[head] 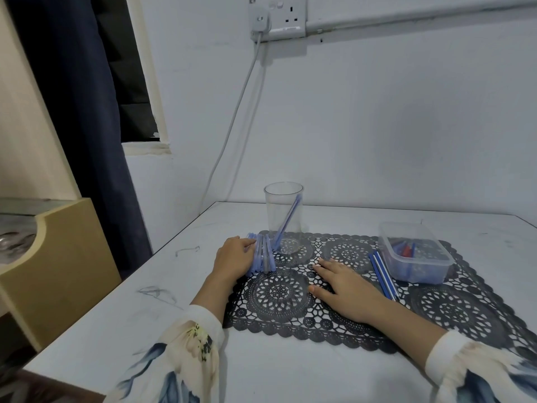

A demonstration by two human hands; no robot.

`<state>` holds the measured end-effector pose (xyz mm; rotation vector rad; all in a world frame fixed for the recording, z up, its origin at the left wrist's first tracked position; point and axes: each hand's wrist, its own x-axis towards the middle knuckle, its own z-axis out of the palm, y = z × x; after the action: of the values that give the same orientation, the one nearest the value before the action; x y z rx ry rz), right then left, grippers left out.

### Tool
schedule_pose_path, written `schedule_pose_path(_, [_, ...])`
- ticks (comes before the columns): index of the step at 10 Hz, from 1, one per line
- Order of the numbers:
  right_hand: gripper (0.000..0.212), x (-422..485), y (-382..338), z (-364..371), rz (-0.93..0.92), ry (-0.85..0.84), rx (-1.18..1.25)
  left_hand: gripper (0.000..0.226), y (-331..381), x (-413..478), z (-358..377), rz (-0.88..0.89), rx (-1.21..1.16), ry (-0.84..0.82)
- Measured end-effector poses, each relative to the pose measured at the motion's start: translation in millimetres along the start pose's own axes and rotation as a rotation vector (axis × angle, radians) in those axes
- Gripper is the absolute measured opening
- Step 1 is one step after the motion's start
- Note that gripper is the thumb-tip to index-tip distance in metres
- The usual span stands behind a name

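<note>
While the head view looks down over a white tabletop set against a pale wall, the left hand lies low at the left edge of a dark lace mat, its fingers fairly straight and resting against a row of blue pens. The pens lie side by side, touching one another, half on the mat and half on the bare tabletop; the hand touches the row from its left side and does not plainly close round any single pen. The right hand is released, palm down and fingers spread flat on the middle of the mat, holding nothing and well apart from the row. Just behind the row stands a clear cup, upright on the far edge of the mat, with one blue pen leaning inside it, its top against the right side of the rim. To the right of the right hand a few dark blue pens lie together on the mat, just beside a clear plastic box that holds red and blue pens. On the wall above, a white socket carries a plug whose cable hangs down behind the tabletop. A dark curtain hangs at the left.
</note>
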<state>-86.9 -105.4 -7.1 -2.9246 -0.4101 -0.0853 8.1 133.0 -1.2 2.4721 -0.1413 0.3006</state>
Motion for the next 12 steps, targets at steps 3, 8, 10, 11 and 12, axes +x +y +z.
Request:
schedule_pose_path(3, [0.068, 0.2, -0.1, -0.3, -0.002, 0.000, -0.008, 0.034, -3.2, 1.3, 1.6, 0.001, 0.041, -0.017])
schedule_pose_path(8, [0.068, -0.3, -0.4, -0.7, -0.002, -0.001, -0.010, 0.035, -2.8, 2.2, 5.9, -0.004, 0.026, -0.027])
schedule_pose_path(10, [0.068, 0.2, 0.3, -0.1, -0.003, 0.000, -0.006, 0.032, -0.1, -0.4, 5.4, 0.000, 0.058, 0.018])
schedule_pose_path(11, [0.068, 0.0, 0.0, -0.3, -0.003, 0.004, -0.006, 0.027, -1.6, 0.1, 6.5, -0.020, 0.064, 0.025])
schedule_pose_path(12, [0.068, 0.2, -0.4, 0.0, -0.005, 0.003, -0.007, 0.026, -2.0, 0.7, 7.3, -0.025, 0.082, 0.039])
